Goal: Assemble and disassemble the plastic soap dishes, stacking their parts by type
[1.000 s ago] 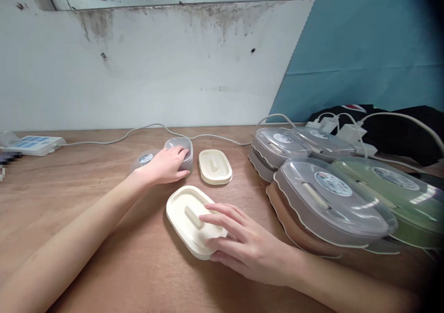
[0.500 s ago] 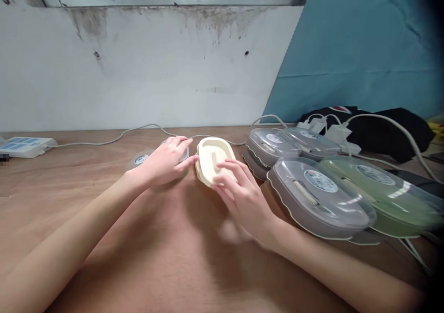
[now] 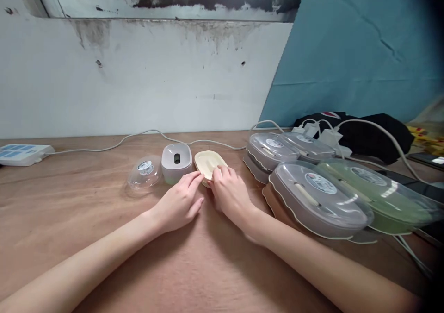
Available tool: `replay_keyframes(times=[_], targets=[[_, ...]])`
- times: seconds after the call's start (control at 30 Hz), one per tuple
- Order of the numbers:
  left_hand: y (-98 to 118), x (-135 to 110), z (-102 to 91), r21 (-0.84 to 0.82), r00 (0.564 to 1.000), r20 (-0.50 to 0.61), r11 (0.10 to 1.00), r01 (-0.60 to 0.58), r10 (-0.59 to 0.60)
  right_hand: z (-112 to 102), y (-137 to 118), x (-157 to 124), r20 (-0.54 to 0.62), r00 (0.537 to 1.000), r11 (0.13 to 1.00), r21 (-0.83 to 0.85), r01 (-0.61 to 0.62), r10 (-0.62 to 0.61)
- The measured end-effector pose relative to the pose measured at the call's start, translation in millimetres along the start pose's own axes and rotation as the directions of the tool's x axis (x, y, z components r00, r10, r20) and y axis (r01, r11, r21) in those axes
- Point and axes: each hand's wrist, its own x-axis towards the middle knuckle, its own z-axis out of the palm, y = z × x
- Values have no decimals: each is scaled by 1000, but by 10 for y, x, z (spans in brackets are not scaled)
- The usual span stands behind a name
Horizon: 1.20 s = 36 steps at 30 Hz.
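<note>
A cream, rounded shallow plastic tray (image 3: 207, 161) lies on the wooden table in front of me. My right hand (image 3: 229, 193) has its curled fingers on the tray's near right part. My left hand (image 3: 181, 201) reaches to its near left corner, fingertips at the rim, with the fingers stretched out and the thumb apart. Just left of the tray stands a small grey box (image 3: 177, 161) with a dark slot in its top and a greenish base. Farther left lies a clear domed lid (image 3: 144, 176) with a round label.
On the right, grey lidded containers (image 3: 321, 197) and a green one (image 3: 378, 192) sit close together, some stacked. A white cable (image 3: 138, 134) runs along the wall from a white power strip (image 3: 26, 154). White plugs (image 3: 329, 136) and dark cloth (image 3: 378, 134) lie behind the containers.
My left hand has left the grey box and moved right and nearer, to the tray. The tray has been lowered from a raised, tilted position to the table, my right hand still on it.
</note>
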Motion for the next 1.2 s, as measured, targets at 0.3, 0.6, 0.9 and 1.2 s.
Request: replay_keyframes(times=[0.3,0.6,0.9,1.2], targets=[[-46,140,350,-86,996,47,993,76,-72,77,86,7,-25,999,999,-30,40,-40],[-47,268,360,-121,997,4,990,71,-71,91,59,-380,-154,972,984,-64,167,-175],[21,497,448,-87,998,48,995,39,-35,-293,538,-895,-383,880,958,-164,235,-282],[31,559,458,-110,994,108,994,2,10,-414,1208,-1016,-392,912,974,-130,-186,122]])
